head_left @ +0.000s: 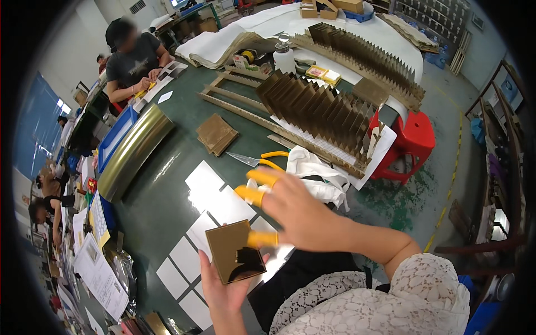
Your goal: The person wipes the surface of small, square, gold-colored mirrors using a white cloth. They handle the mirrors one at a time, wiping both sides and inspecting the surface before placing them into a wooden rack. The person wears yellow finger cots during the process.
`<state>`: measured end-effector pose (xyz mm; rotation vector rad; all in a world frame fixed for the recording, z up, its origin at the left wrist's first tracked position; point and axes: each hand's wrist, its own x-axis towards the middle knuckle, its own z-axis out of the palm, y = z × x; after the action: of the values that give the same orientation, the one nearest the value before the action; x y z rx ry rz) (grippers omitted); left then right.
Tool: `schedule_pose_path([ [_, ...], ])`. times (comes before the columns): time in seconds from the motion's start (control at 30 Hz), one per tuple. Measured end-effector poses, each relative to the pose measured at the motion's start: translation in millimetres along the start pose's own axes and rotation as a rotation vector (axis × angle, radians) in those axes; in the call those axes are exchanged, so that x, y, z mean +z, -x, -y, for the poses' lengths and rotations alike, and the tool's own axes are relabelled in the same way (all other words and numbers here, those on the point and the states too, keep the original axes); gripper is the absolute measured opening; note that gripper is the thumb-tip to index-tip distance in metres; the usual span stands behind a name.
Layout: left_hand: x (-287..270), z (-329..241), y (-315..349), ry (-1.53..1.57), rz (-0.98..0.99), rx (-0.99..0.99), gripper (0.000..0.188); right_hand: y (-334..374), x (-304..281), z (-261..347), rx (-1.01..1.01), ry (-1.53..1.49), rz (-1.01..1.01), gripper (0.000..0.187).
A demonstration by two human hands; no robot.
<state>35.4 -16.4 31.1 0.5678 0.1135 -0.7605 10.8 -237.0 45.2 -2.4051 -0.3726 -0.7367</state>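
A square, shiny bronze plate [226,251] lies tilted on my left hand [223,290], whose fingers support it from below and at its edges. Over the plate's right side reaches my right hand [301,215], with yellow finger covers on several fingertips. Its fingers are spread, and the thumb overlaps the plate's upper right edge; whether it touches I cannot tell. White rectangular sheets [181,259] lie in rows beneath my hands on the green table [148,223]. Beyond them are yellow-handled scissors [254,160], a bunched white cloth [321,173] and a stack of brown square plates [216,134].
Slotted racks hold upright bronze plates [318,114] at the far right, near a white bottle [284,58]. A red stool [416,139] stands beside the table. At left are a curved gold sheet [137,151] and a blue tray [117,137]. Another person [134,61] works across the table.
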Motion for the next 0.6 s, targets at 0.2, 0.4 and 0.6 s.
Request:
schedule_pose_path([
  [0.2, 15.0, 16.6, -9.9, -0.161, -0.01, -0.011, 0.071, 16.4, 5.0, 16.3, -0.169, 0.008, 0.258, 0.072],
  [0.4, 11.7, 19.3, -15.8, -0.078, 0.117, -0.045, 0.072, 14.4, -3.4, 12.2, -0.035, 0.001, 0.242, 0.07],
  [0.6, 21.5, 5.7, -10.9, -0.338, 0.005, 0.066, 0.073, -31.4, -99.3, -60.4, 0.302, 0.631, 0.068, 0.075],
])
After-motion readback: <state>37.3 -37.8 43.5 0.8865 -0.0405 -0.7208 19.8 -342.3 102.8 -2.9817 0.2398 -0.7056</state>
